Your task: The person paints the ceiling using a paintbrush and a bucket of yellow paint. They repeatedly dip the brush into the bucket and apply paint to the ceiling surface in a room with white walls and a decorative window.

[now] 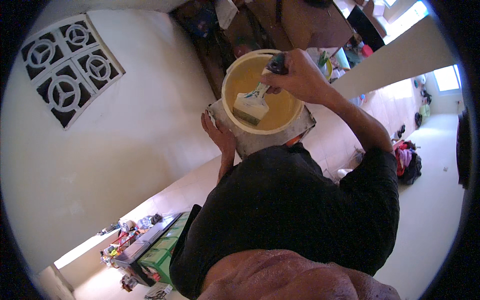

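Observation:
My right hand (295,72) grips the handle of a wide paint brush (250,107), its bristles down inside a round bucket (227,80) with pale yellow contents. The bucket rests on a stained grey square board (250,142). My left hand (216,131) touches the board's left edge with its fingers extended and slightly apart, just left of and below the bucket.
A white wall (140,140) with a patterned vent (65,70) is at the left. Dark wooden furniture (305,22) stands beyond the bucket. Green crates (160,255) and clutter sit at lower left. A clothes pile (407,165) and a tiled floor (330,145) are at the right.

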Motion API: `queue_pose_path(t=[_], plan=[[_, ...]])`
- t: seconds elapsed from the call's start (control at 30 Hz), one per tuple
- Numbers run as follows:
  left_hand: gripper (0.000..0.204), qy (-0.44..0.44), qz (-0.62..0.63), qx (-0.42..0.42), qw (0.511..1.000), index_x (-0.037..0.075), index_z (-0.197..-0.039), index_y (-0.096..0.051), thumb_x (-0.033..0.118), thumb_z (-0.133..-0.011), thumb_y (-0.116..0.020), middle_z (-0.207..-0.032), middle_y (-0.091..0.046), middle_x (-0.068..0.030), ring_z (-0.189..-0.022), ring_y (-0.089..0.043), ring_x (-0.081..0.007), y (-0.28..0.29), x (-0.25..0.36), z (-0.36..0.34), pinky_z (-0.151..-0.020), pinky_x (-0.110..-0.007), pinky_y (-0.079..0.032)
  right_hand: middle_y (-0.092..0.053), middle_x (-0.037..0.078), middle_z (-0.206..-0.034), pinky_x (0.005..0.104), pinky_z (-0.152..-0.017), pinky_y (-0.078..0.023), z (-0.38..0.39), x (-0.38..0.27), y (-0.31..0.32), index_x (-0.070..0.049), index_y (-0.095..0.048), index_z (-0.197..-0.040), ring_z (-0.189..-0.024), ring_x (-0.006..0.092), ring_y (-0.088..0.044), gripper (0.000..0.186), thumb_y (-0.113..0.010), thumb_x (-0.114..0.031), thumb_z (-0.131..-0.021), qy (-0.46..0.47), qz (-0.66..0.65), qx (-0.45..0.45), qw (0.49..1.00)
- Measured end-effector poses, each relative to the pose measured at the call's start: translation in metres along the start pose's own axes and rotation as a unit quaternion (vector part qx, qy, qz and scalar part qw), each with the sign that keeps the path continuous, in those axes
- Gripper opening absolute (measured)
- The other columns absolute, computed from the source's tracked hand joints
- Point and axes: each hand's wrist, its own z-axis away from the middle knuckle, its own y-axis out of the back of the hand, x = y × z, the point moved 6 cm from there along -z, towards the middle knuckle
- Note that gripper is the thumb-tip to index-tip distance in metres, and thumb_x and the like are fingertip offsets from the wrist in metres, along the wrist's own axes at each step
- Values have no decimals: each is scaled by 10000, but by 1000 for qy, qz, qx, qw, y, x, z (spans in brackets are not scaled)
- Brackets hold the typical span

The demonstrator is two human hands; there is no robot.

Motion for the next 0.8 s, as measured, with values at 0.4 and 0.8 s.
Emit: queue_pose_path(t=[0.4, 0.8], plan=[[485, -6, -38, 54, 998, -38, -1412, -376, 51, -939, -437, -1440, -363, -307, -1323, -363, -488, 3, -6, 7, -1106, -518, -313, -716, 178, -900, 429, -671, -554, 52, -43, 40, -50, -708, -1002, -741, 342, -701, 234, -718, -208, -830, 233, 174, 142, 946], [527, -191, -38, 157, 968, 3, -1448, -337, 70, -937, -445, -1427, -390, -300, -1313, -389, -466, 16, 20, -3, -1098, -515, -322, -720, 91, -730, 307, -593, -534, 16, -4, 14, 24, -730, -920, -640, 138, -657, 205, -754, -137, -795, 57, -9, 66, 996]])
